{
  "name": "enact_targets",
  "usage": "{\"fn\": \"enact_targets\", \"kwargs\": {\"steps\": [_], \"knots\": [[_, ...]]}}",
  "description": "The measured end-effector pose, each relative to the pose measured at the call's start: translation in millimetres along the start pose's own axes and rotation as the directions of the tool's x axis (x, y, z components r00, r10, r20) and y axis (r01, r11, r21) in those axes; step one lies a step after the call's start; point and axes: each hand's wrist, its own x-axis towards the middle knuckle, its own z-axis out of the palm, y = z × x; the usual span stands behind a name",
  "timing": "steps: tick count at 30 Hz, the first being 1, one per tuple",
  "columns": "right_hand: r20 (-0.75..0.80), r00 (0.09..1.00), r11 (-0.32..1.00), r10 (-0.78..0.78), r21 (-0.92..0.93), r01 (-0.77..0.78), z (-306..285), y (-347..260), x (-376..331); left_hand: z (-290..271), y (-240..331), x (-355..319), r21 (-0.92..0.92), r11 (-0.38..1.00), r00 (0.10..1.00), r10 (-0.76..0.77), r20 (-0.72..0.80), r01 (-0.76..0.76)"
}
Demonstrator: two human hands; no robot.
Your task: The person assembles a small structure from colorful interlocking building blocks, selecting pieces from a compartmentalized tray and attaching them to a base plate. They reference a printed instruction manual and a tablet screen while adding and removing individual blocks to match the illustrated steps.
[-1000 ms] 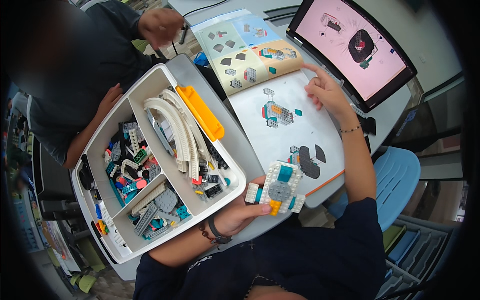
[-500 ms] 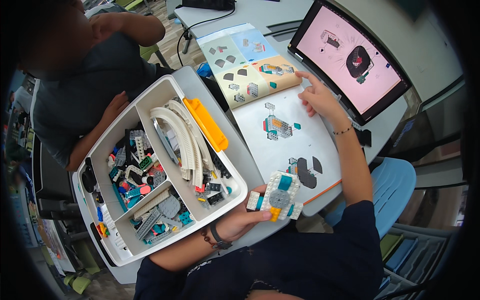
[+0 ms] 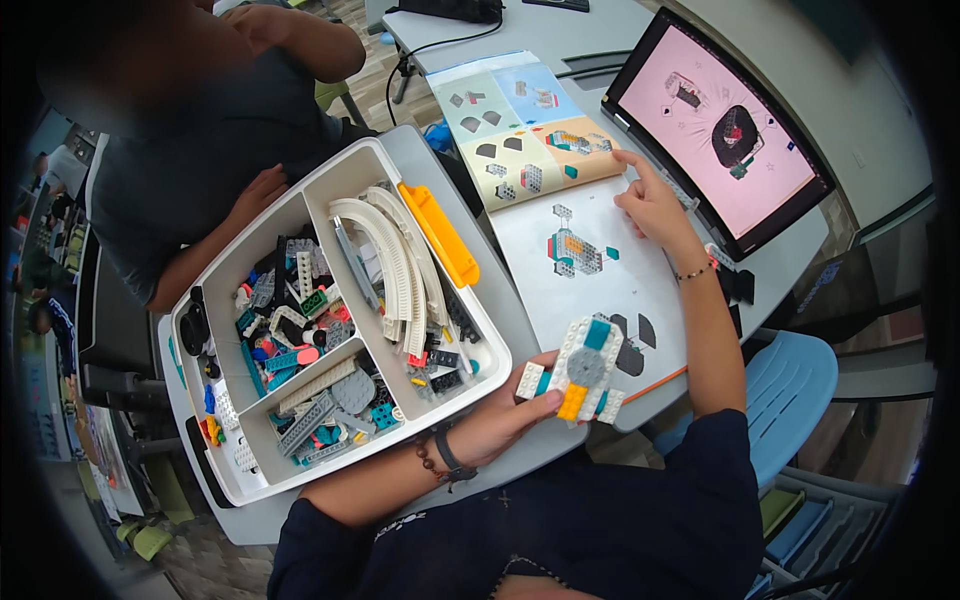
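Observation:
My left hand (image 3: pixel 515 408) grips a toy brick model (image 3: pixel 587 367), built of white, teal, grey and yellow-orange bricks, thumb over its near side. It is held up over the table's near edge, just in front of an open instruction booklet (image 3: pixel 560 318). My right hand (image 3: pixel 654 210) rests at the booklet's right edge, index finger stretched out to the fold between the two pages and the other fingers loosely curled. Nothing shows in that hand. The upper page has coloured panels; the lower one is white, with drawings of brick builds, partly covered by the model.
A white sorting tray (image 3: pixel 345 345) of loose bricks and curved track pieces stands left, with a yellow-orange handle (image 3: pixel 440 235). An open laptop (image 3: pixel 715 130) sits at the back right. Another person (image 3: pixel 240 110) sits beyond the tray. A blue chair (image 3: pixel 785 405) stands right.
The whole view has shifted, so tray, booklet and laptop appear farther right. The model is tilted slightly differently in my left hand. My right hand stays at the booklet's edge.

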Motion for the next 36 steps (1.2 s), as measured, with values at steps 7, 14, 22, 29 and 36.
{"fn": "enact_targets", "kwargs": {"steps": [7,14,22,29,36], "knots": [[-0.004,1.000,1.000,-0.021,0.007,0.021,0,4,0,41,25,12,0.436,0.890,0.982,0.178,-0.063,-0.134],[-0.001,1.000,1.000,-0.021,-0.002,0.021,1,13,5,36,15,63,0.645,0.759,0.936,0.286,-0.205,-0.091],[-0.018,0.999,0.999,-0.035,-0.020,0.035,0,14,3,43,12,49,1.000,0.020,0.753,0.658,-0.020,0.009],[-0.007,0.998,0.997,-0.060,-0.040,0.060,3,17,5,101,62,-76,0.793,-0.066,0.560,0.674,0.483,-0.605],[-0.055,0.997,0.991,-0.059,-0.124,0.052,-1,26,7,122,77,-175,0.217,-0.408,-0.088,0.611,0.787,-0.887]]}}
